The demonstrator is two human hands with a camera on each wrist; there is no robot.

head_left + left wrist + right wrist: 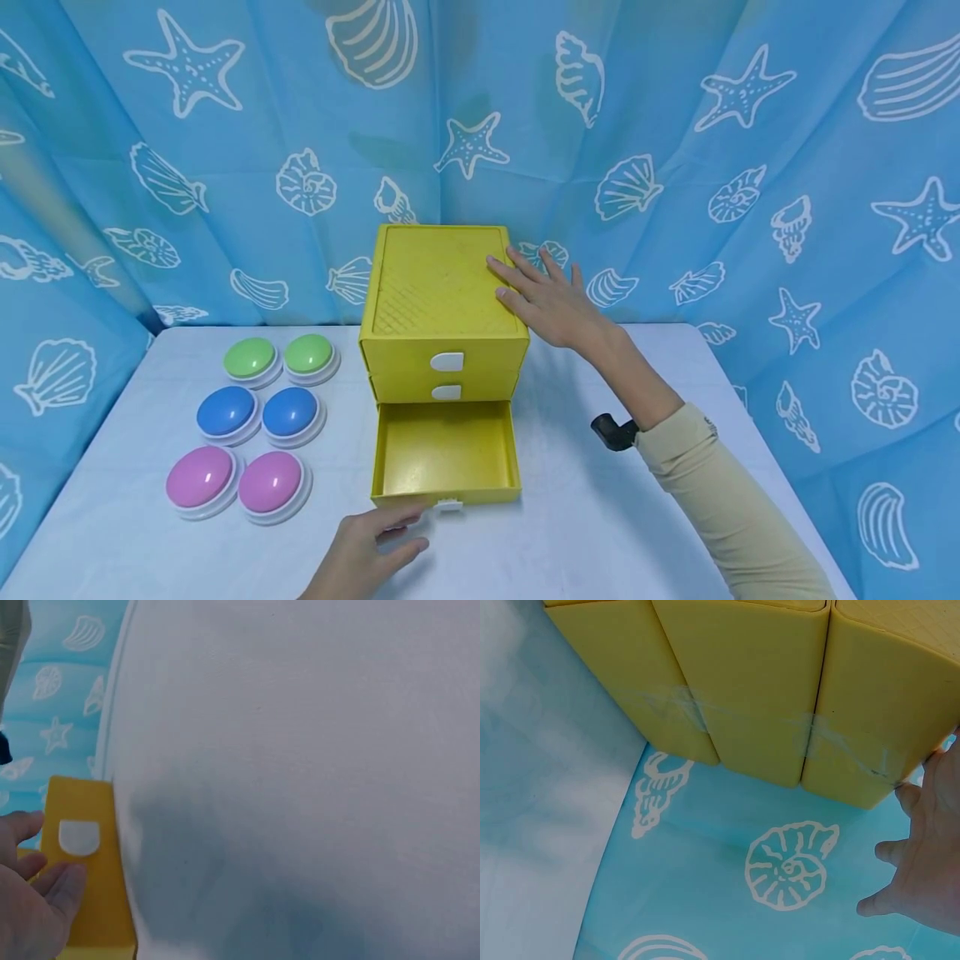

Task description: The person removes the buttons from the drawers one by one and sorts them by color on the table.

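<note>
A yellow drawer cabinet point(442, 283) with white handles stands against the curtain. Its bottom drawer point(446, 450) is pulled out, showing its bare yellow inside. Beside the left front corner of that drawer is my left hand point(367, 546), thumb and fingers apart. In the left wrist view the same hand point(34, 892) is close to the drawer's white handle point(79, 837); whether a fingertip touches the front, I cannot tell. My right hand point(551, 300) rests with spread fingers on the cabinet's top right edge. The right wrist view shows this hand point(926, 855) by the cabinet's side point(750, 690).
Left of the cabinet, push lights stand in pairs on the white table point(600, 533): green point(249, 357), blue point(225, 411) and pink point(198, 477). A blue curtain point(525, 192) with shell prints hangs behind. A black device point(613, 432) is at my right wrist.
</note>
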